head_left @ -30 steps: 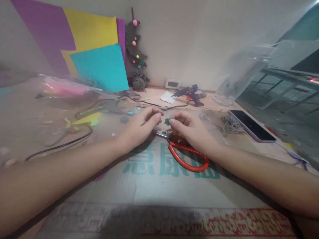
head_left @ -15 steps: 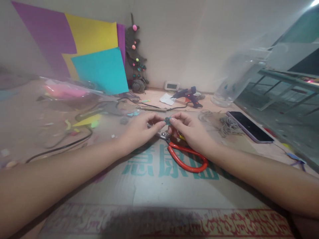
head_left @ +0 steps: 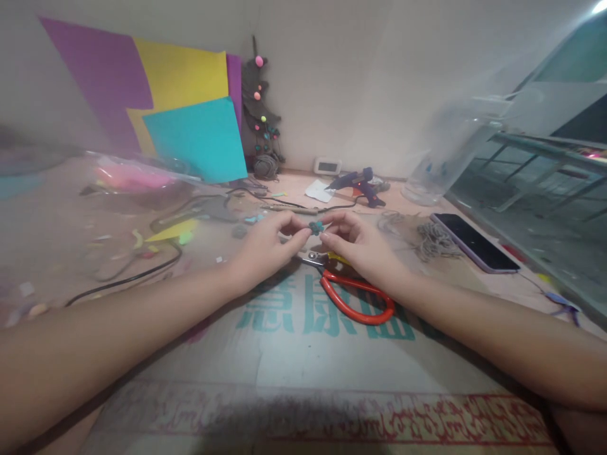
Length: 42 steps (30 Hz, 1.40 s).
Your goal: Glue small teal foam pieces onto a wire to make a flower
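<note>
A small teal flower-shaped piece (head_left: 316, 228), looking like felt or foam, is held up in front of me between both hands. My left hand (head_left: 279, 243) pinches its left side between thumb and forefinger. At its right edge are the thumb and forefinger of my right hand (head_left: 358, 243), the other fingers curled under. Just below lies a pair of scissors (head_left: 358, 316) with red handles, its blades partly hidden under my left hand. Something yellow (head_left: 337, 258) shows beside the scissors, mostly covered by my right hand.
A dark glue gun (head_left: 359, 184) and a small white digital display (head_left: 327, 166) stand by the wall. To the right are grey twine (head_left: 436, 240), a phone (head_left: 474, 243) and a clear plastic container (head_left: 429, 177). Coloured sheets (head_left: 194, 139) lean at back left; a black cable (head_left: 128, 278) crosses the table.
The right fingertips have shifted to the flower's edge, so more of it shows. The view has moved slightly; scissors and glue gun lie as before.
</note>
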Motion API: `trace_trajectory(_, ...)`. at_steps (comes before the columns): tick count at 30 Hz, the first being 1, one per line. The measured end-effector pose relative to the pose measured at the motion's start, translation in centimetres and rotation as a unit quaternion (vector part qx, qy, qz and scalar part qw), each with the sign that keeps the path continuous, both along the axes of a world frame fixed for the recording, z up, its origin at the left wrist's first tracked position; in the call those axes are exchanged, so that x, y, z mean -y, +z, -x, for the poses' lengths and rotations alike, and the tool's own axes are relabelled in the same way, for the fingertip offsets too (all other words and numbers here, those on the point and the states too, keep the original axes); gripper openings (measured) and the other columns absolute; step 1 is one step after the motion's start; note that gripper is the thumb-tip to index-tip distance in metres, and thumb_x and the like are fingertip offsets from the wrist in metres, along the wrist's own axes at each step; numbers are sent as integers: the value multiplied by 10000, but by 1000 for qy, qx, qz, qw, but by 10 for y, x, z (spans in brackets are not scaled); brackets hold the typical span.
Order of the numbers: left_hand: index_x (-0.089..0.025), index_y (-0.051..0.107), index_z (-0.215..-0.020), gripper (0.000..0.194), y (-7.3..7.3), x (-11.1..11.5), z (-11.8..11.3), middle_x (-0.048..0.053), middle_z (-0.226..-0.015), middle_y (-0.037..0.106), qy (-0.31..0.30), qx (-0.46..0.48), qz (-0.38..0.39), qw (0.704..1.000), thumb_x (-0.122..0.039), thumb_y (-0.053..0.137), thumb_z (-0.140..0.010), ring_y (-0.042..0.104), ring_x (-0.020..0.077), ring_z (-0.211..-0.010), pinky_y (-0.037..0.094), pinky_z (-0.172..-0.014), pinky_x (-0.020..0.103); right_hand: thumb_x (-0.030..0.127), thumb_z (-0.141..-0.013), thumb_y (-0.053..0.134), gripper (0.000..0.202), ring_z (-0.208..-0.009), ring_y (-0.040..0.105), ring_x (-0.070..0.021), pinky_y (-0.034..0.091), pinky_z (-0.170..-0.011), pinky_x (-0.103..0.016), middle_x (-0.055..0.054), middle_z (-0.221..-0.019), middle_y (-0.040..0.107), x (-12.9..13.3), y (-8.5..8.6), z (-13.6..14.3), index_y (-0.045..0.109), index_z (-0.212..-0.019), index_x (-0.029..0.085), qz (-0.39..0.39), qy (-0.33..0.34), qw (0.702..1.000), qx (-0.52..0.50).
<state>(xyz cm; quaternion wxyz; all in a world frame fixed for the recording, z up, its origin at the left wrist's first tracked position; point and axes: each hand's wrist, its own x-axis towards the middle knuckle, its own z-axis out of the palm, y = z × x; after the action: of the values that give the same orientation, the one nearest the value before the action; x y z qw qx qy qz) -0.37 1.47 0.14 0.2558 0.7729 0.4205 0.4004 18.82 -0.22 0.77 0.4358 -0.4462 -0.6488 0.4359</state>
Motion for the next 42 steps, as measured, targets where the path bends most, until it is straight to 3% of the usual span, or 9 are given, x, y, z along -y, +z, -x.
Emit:
trace_trajectory(5, -174, 626, -812, 155, 0, 0, 0, 38, -836, 695, -2, 4, 13, 1000, -300, 564, -878, 652, 203, -856, 488, -702, 288, 319, -883, 629, 227, -728, 661, -149, 499, -682, -284, 4, -762, 661, -4, 2, -4, 607, -1055, 171, -35, -3, 998, 54)
trace_trajectory(11, -180, 620, -800, 158, -2, -2, 1, 28, -825, 692, -13, -26, -14, 999, -300, 561, -883, 643, 194, -827, 469, -730, 303, 398, -917, 579, 234, -660, 595, -123, 467, -635, -264, 6, -731, 644, -2, 2, -4, 635, -905, 172, -60, 11, 995, 77)
trace_trajectory(29, -180, 618, -788, 150, -2, -2, 1, 14, -804, 688, -23, -54, -56, 997, -284, 559, -877, 620, 174, -779, 448, -731, 293, 360, -935, 536, 198, -731, 616, -143, 483, -686, -279, -7, -779, 637, -1, 3, -2, 614, -866, 191, -65, 23, 995, 67)
trace_trajectory(34, -180, 611, -772, 150, 1, 0, 0, 22, -810, 693, -13, -45, -28, 999, -279, 560, -871, 634, 183, -795, 465, -740, 303, 313, -902, 600, 184, -877, 617, -166, 489, -762, -303, -35, -979, 654, -2, 1, -4, 607, -1053, 208, -128, -37, 989, 65)
trace_trajectory(38, -185, 592, -761, 141, 3, 2, -1, 20, -789, 694, -11, -16, 13, 1000, -274, 556, -864, 655, 187, -805, 489, -725, 299, 248, -909, 576, 106, -852, 595, -168, 477, -793, -326, -30, -932, 643, -4, 0, -5, 623, -995, 208, -195, -74, 973, 101)
trace_trajectory(42, -191, 590, -763, 129, 3, 2, -1, 18, -768, 694, -11, -9, 24, 1000, -274, 558, -856, 664, 191, -804, 502, -711, 301, 178, -937, 478, 157, -841, 590, -159, 468, -805, -328, -22, -908, 629, -5, -3, -7, 608, -1017, 214, -206, -67, 971, 100)
